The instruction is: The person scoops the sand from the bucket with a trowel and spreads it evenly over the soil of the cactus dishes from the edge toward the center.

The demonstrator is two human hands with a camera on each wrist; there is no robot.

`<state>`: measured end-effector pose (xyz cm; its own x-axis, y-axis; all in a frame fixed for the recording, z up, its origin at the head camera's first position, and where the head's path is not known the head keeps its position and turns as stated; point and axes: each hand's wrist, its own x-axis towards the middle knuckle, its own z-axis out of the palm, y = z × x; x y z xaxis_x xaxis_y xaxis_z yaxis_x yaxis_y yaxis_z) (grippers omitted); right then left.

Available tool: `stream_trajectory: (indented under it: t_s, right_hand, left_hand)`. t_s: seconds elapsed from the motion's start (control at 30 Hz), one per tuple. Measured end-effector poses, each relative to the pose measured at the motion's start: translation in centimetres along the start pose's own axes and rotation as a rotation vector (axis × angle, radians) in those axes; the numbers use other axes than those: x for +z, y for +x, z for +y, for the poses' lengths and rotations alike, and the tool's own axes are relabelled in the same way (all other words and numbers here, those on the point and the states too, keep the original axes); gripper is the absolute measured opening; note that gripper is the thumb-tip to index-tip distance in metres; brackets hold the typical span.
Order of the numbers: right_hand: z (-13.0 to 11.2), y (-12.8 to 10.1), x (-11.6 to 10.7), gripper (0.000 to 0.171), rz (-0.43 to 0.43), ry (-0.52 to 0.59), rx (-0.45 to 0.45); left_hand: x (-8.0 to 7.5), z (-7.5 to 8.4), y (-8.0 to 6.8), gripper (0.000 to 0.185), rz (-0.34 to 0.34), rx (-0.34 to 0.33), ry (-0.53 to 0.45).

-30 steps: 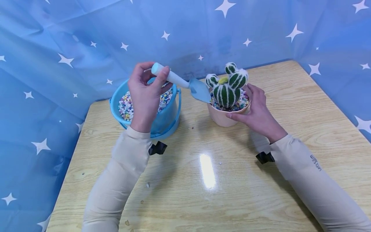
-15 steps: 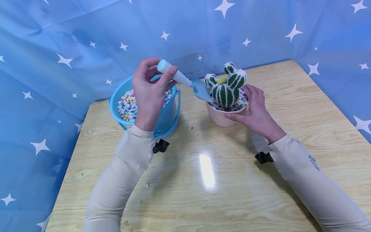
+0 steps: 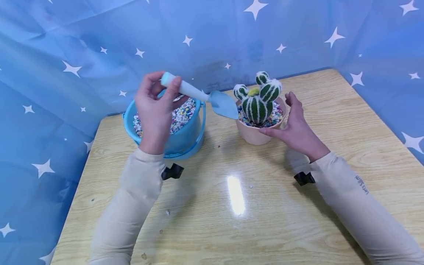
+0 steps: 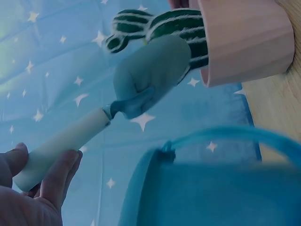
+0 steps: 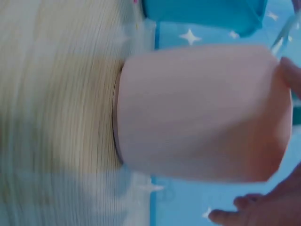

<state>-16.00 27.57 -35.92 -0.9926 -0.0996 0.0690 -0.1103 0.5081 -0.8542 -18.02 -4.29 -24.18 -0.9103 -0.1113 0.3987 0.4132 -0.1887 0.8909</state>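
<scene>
The left hand (image 3: pixel 155 110) pinches the trowel (image 3: pixel 202 97) handle above the bucket (image 3: pixel 185 136), its long axis slanting blade-first toward the pink pot (image 3: pixel 253 134) just beside, which the right hand (image 3: pixel 294 127) flanks with loosely spread fingers.

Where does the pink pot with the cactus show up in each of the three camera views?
Head: pink pot right of centre on the table, beside the right hand.
Left wrist: top right, behind the trowel blade.
Right wrist: fills the centre, lying sideways in the picture.
Shared landmark: the blue bucket, also in the left wrist and right wrist views.
</scene>
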Motion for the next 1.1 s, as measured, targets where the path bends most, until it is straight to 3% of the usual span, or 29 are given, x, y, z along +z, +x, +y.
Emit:
stream_trajectory:
  t_s: [0.17, 0.37, 0.6, 0.87, 1.1]
  right_hand:
    - [0.4, 0.2, -0.9, 0.121, -0.08, 0.071, 0.028]
    - [0.6, 0.7, -1.0, 0.114, -0.113, 0.097, -0.029]
    - [0.4, 0.7, -0.9, 0.109, -0.108, 0.102, -0.045]
    - [0.6, 0.7, -1.1, 0.112, -0.112, 0.052, -0.003]
    - [0.5, 0.7, -1.1, 0.114, -0.117, 0.038, 0.02]
  left_hand:
    - [-3.1, 1.6, 0.2, 0.019, 0.09, 0.022, -0.115]
    - [-6.9, 3.2, 0.7, 0.023, 0.184, 0.085, -0.23]
    - [-10.8, 5.0, 1.5, 0.034, 0.269, 0.119, -0.169]
    - [-14.0, 5.4, 1.7, 0.043, 0.35, 0.06, -0.171]
    - [-15.4, 5.3, 1.5, 0.037, 0.382, 0.037, -0.001]
